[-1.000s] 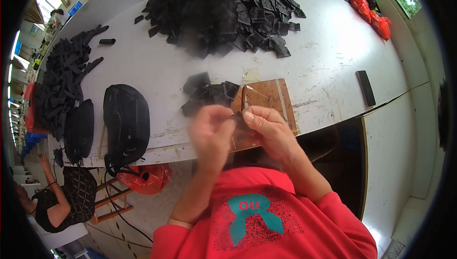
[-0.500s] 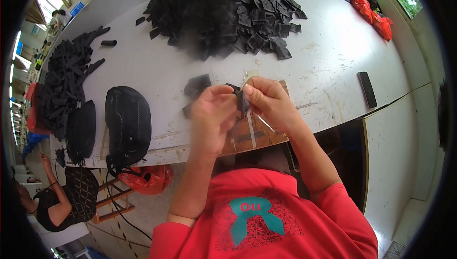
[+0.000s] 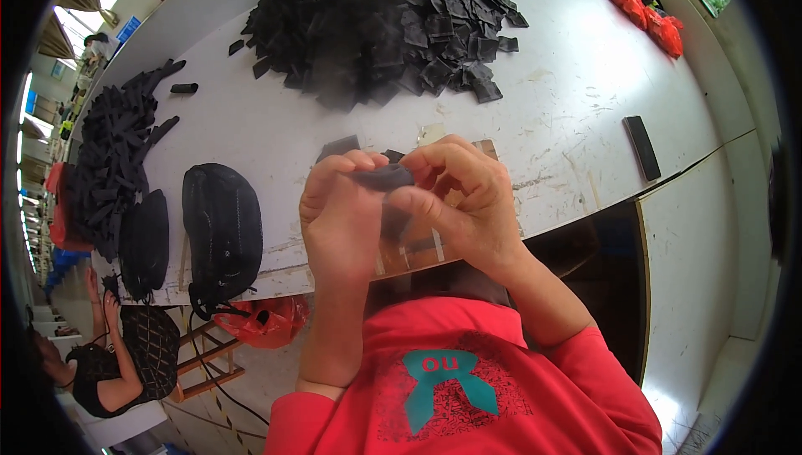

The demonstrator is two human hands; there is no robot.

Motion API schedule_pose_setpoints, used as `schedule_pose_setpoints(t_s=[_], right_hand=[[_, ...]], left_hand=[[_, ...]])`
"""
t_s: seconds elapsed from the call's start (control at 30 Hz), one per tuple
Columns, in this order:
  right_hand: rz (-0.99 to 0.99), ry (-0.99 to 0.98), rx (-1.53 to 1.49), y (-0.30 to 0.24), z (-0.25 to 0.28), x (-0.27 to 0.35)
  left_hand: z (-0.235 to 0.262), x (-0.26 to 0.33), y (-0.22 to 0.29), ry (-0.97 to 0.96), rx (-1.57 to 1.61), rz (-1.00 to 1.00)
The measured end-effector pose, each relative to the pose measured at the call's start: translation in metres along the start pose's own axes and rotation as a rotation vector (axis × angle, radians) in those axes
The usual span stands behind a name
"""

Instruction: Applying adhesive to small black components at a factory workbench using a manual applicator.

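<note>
My left hand (image 3: 336,213) and my right hand (image 3: 468,200) meet over the near edge of the table, both closed on a small black fabric piece (image 3: 384,177). The piece stretches sideways between the fingertips and its right end looks curled like a tube. Part of it is hidden by my fingers. Just behind my left hand lies another flat black fabric piece (image 3: 339,147). Below the hands, a brown board (image 3: 409,261) sits at the table edge, with more dark material partly showing above it.
A large heap of black fabric pieces (image 3: 451,29) covers the far middle. At left are a pile of rolled black strips (image 3: 109,162) and two black pouches (image 3: 221,225) (image 3: 145,242). A black bar (image 3: 642,147) lies right; red bags (image 3: 643,14) far right. A person (image 3: 117,363) sits lower left.
My hands have moved slightly apart, and the black fabric piece has turned from hanging upright to lying sideways between them. The view has shifted a little.
</note>
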State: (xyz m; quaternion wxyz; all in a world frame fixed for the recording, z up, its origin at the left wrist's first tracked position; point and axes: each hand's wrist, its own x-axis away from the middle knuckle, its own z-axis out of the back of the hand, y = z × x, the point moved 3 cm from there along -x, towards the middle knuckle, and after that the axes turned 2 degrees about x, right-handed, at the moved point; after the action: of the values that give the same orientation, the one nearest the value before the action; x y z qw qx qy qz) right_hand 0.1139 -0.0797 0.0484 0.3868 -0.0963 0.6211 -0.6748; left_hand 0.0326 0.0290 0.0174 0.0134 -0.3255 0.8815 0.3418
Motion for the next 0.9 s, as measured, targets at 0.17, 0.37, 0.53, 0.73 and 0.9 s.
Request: schedule_pose_setpoints(t_s=[0.17, 0.37, 0.53, 0.73, 0.9], right_hand=[[0.179, 0.059, 0.094, 0.012, -0.001, 0.001], [0.202, 0.06, 0.045, 0.021, 0.0, 0.0], [0.098, -0.014, -0.127, 0.021, 0.001, -0.004], [-0.005, -0.084, -0.198, 0.035, -0.001, -0.002], [0.249, -0.05, 0.295, 0.01, -0.002, -0.006]], left_hand=[[0.014, 0.006, -0.008, -0.008, 0.009, 0.007], [0.008, 0.004, 0.0, 0.093, -0.301, -0.067], [-0.009, -0.005, 0.016, -0.051, -0.621, -0.204], [0.001, 0.001, 0.012, -0.021, -0.757, -0.229], [0.022, 0.005, 0.002, 0.13, -0.348, -0.096]])
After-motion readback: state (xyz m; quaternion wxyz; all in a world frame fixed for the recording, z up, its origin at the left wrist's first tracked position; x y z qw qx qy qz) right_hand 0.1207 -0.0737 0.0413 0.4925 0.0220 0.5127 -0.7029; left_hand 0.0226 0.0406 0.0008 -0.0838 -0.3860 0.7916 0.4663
